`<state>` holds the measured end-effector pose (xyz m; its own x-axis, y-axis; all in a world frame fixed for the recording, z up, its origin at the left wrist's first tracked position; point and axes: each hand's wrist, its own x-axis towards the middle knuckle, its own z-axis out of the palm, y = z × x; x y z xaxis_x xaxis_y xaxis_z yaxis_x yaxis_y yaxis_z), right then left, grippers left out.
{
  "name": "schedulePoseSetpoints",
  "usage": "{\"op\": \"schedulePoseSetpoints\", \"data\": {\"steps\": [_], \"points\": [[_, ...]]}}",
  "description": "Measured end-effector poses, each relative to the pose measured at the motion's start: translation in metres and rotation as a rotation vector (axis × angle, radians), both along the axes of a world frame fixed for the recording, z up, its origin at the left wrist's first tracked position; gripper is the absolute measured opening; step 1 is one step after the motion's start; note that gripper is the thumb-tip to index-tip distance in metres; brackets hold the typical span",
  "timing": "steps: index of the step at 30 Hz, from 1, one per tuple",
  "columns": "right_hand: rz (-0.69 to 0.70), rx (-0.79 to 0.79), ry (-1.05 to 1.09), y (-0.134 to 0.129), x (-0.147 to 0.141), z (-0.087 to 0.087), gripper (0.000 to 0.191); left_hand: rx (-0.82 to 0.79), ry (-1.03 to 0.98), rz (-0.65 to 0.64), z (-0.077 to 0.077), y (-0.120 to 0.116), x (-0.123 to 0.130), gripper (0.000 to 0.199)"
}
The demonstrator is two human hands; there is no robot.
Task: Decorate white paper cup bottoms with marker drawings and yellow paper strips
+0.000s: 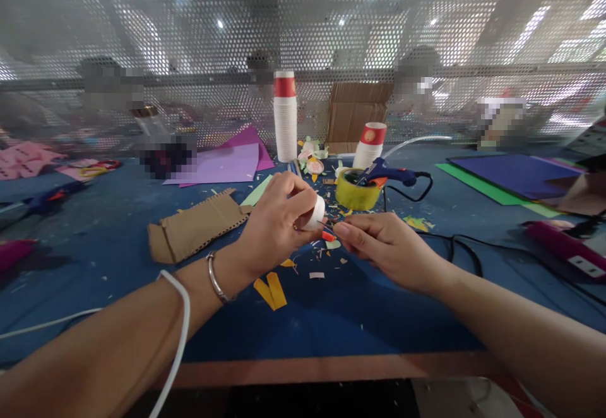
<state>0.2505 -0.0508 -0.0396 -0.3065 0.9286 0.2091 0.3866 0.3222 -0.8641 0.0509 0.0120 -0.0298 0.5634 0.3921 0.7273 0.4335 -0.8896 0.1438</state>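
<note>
In front of me my left hand [279, 216] is closed around a small white paper cup [315, 214], tipped on its side toward the right. My right hand [386, 244] pinches a thin, dark, pointed piece [326, 223] whose tip is at the cup. Most of this piece is hidden by my fingers, so its kind cannot be made out. Just below lies or hangs a small orange object [328, 236]. Yellow paper strips [273, 292] and small scraps lie on the blue table beneath my hands.
Behind the hands stand a tall stack of paper cups [285, 121] and a shorter stack [370, 143]. A blue glue gun [392, 173] rests on a yellow tape roll [356, 194], its cable trailing right. Cardboard [199, 225], purple paper [222, 164] and blue sheets [511, 175] surround them.
</note>
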Motion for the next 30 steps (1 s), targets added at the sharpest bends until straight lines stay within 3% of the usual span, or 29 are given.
{"op": "schedulePoseSetpoints", "data": {"steps": [4, 12, 22, 30], "points": [[-0.009, -0.032, 0.012, 0.0008, 0.0006, -0.0008, 0.053, 0.077, 0.024, 0.028, 0.0004, 0.0011, -0.0013, 0.033], [-0.056, -0.089, 0.109, 0.0016, 0.0030, -0.0002, 0.053, 0.013, -0.031, -0.007, -0.0023, 0.0058, -0.0029, 0.029], [-0.055, -0.139, 0.177, 0.0029, 0.0032, -0.0014, 0.053, 0.014, 0.057, -0.023, 0.0016, 0.0011, -0.0010, 0.035], [-0.056, -0.125, 0.133, 0.0038, 0.0045, 0.0000, 0.055, 0.148, 0.165, 0.008, 0.0055, 0.0018, -0.0035, 0.021]]}}
